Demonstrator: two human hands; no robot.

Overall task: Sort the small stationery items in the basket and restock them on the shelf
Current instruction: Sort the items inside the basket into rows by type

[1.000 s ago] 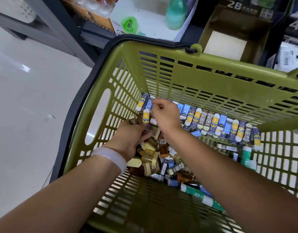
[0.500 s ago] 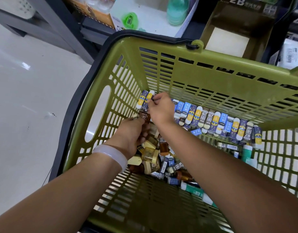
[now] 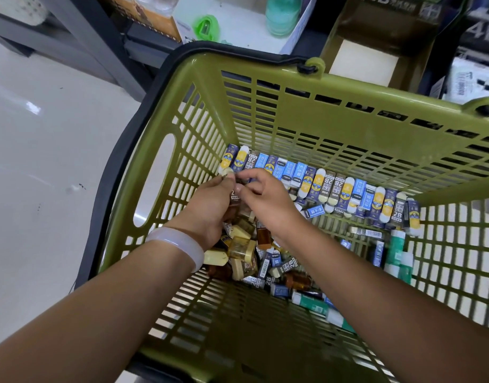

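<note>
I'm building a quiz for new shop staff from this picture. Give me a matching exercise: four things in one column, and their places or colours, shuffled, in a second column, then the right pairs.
Things
1. basket
2. row of erasers
3. bracelet
4. green sharpener

Places or colours
A. on the white shelf beyond the basket
B. olive green, with slotted walls
C. lined up along the basket's far wall
D. pale, on the left wrist

Pairs: 1-B, 2-C, 3-D, 4-A
</note>
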